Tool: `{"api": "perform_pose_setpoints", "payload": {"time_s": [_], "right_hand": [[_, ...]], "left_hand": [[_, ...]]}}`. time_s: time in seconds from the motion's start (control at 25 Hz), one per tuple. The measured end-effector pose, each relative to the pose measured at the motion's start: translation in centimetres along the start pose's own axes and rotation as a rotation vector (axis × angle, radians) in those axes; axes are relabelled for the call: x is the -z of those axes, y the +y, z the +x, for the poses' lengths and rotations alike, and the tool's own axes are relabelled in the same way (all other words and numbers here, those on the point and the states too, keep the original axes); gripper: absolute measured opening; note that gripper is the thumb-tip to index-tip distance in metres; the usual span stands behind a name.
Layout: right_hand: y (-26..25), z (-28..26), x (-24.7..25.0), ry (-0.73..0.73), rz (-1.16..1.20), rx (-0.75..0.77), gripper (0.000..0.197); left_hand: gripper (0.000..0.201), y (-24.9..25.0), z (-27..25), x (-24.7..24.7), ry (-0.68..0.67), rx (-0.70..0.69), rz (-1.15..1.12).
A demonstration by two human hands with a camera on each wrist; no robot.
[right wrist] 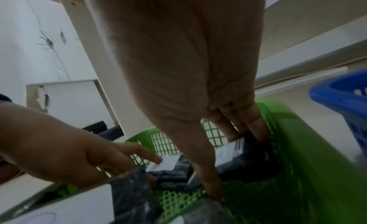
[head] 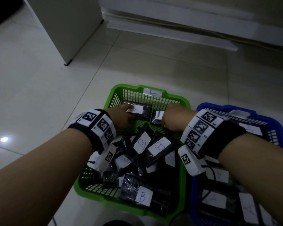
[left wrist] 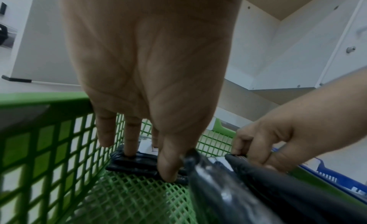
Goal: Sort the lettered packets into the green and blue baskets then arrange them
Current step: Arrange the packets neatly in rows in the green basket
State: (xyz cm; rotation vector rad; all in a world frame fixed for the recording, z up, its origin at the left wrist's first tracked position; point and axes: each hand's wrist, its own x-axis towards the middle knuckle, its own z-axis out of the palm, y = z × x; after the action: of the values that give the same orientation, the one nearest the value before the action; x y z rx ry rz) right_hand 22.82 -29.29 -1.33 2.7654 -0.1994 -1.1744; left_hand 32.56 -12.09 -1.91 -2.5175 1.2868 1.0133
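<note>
The green basket (head: pixel 118 90), tagged B on its far rim, holds black packets with white B labels. Most lie in a loose pile (head: pixel 142 144) at its near end. At the far left of it sits a neat stack of packets (head: pixel 145 114) (left wrist: pixel 135 163). My left hand (head: pixel 126 111) (left wrist: pixel 149 164) rests on that stack with straight fingers on top and the thumb at its near edge. My right hand (head: pixel 170 118) (right wrist: pixel 232 164) grips a single packet (head: pixel 157 118) (right wrist: pixel 238 153) beside the stack, thumb at the near edge and fingers curled over the far edge. The blue basket (head: pixel 207 106) stands to the right.
Packets labelled A (head: pixel 216 198) lie in the blue basket, which touches the green one's right side. Both stand on a pale tiled floor (head: pixel 31 79). A white cabinet (head: pixel 64 22) rises at the back left, and a low white furniture base (head: pixel 170 30) runs along the back.
</note>
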Motion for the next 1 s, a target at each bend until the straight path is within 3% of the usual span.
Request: {"api": "perform_pose_setpoints", "payload": {"time_s": [0.12, 0.28, 0.48, 0.6, 0.76, 0.84, 1.0], "right_hand": [[-0.2, 0.0, -0.5, 0.067, 0.118, -0.054, 0.038], [-0.2, 0.0, -1.4, 0.165, 0.44, -0.111, 0.044], [-0.4, 0.0, -1.5, 0.052, 0.285, -0.052, 0.037], [-0.7, -0.8, -1.0, -0.012, 0.193, -0.002, 0.038], [-1.1, -3.8, -0.1, 0.006, 0.377, 0.201, 0.053], [-1.4, -4.9, -0.6, -0.009, 0.365, 0.216, 0.06], [-0.8, -5.7, -0.2, 0.093, 0.507, 0.144, 0.042]], "left_hand": [[0.053, 0.2, -0.2, 0.2, -0.02, 0.012, 0.16], [0.058, 0.0, -0.4, 0.0, 0.005, -0.014, 0.2], [0.054, 0.0, -0.3, 0.3, 0.007, -0.071, 0.225], [0.047, 0.7, -1.3, 1.2, 0.078, -0.108, 0.098], [0.055, 1.9, -3.2, 1.0, -0.038, -0.128, -0.301], [0.05, 2.0, -3.7, 0.4, -0.049, -0.153, -0.268], [0.037, 1.6, -4.1, 0.6, 0.028, -0.105, -0.36]]}}
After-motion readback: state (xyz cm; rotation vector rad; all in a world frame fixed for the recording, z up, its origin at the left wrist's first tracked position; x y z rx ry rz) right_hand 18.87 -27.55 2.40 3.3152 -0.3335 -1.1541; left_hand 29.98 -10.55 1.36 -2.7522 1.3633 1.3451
